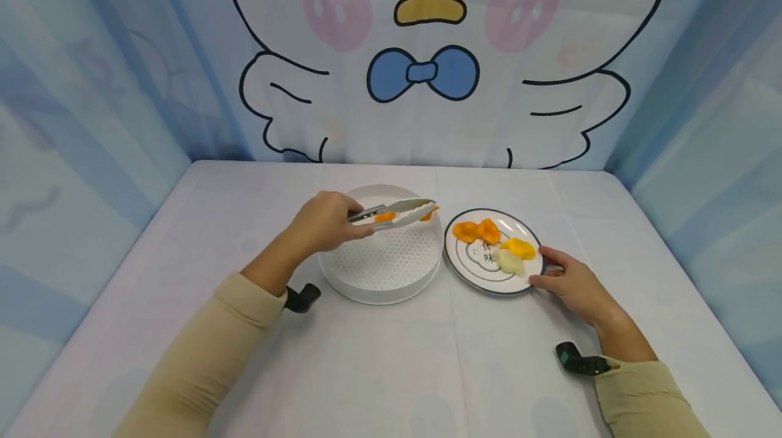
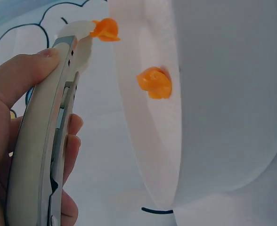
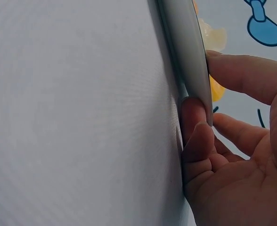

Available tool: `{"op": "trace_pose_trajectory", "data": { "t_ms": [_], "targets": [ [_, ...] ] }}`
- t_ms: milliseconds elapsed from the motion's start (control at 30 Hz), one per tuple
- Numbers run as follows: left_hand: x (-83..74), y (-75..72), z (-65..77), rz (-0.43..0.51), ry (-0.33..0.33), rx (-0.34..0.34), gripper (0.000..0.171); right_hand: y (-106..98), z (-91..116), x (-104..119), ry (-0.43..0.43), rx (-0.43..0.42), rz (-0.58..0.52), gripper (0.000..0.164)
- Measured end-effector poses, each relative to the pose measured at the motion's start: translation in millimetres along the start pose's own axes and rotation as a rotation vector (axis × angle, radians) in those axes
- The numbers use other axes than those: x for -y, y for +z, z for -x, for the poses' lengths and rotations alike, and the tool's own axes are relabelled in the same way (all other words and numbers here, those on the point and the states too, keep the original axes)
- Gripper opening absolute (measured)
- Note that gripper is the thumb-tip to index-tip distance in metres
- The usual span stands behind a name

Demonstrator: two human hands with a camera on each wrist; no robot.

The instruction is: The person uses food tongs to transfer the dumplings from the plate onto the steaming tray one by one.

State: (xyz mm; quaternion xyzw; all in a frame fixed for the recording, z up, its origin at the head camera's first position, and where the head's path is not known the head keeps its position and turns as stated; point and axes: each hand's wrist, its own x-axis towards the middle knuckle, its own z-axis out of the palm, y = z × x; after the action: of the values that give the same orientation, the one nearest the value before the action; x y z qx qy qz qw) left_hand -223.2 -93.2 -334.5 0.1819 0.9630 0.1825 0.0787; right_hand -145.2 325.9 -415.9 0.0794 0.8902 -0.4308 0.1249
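Observation:
My left hand (image 1: 334,222) grips metal tongs (image 1: 400,212) over a round white perforated tray (image 1: 379,261). At the tongs' tips is a small orange piece (image 2: 105,29), soft and folded like a wrapper. A second orange piece (image 2: 155,83) lies in the tray, partly behind the tongs in the head view. With thumb above and fingers beneath, my right hand (image 1: 571,282) pinches the right rim of a white plate (image 1: 467,271) with a dark edge. On the plate lie orange pieces (image 1: 476,230), a yellow piece (image 1: 518,248) and a pale cream piece (image 1: 509,262).
A white cloth covers the table (image 1: 391,370). The plate stands just right of the tray. Behind the table hangs a curtain (image 1: 427,132) with a cartoon bird, and blue curtains (image 1: 91,119) flank both sides. Each wrist wears a black camera (image 1: 303,298).

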Motion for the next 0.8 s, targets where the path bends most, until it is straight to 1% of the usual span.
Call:
{"op": "trace_pose_trajectory", "data": {
  "t_ms": [133,400,433,567,667,800],
  "targets": [
    [7.2,0.2,0.5,-0.011,-0.038,0.019,0.053,0.9,0.8,0.2,-0.001,-0.001,-0.003,0.085],
    [16.9,1.2,2.0,-0.046,-0.063,0.022,0.049,1.6,0.5,-0.4,0.002,0.0,-0.002,0.084],
    [17.7,1.0,1.8,-0.053,-0.067,0.021,0.05,1.2,0.4,-0.4,0.002,0.001,0.0,0.084],
    [18.8,-0.3,0.6,-0.081,-0.094,0.02,0.063,0.0,-0.4,-0.4,0.004,0.003,0.013,0.085],
    [17.2,-2.1,0.1,-0.093,-0.1,0.014,0.071,-0.4,-0.5,-0.9,0.006,0.001,0.017,0.085],
    [12.0,-5.2,1.1,-0.099,-0.071,-0.008,0.072,-0.6,-0.6,-0.6,0.006,0.0,0.022,0.085]
  ]
}}
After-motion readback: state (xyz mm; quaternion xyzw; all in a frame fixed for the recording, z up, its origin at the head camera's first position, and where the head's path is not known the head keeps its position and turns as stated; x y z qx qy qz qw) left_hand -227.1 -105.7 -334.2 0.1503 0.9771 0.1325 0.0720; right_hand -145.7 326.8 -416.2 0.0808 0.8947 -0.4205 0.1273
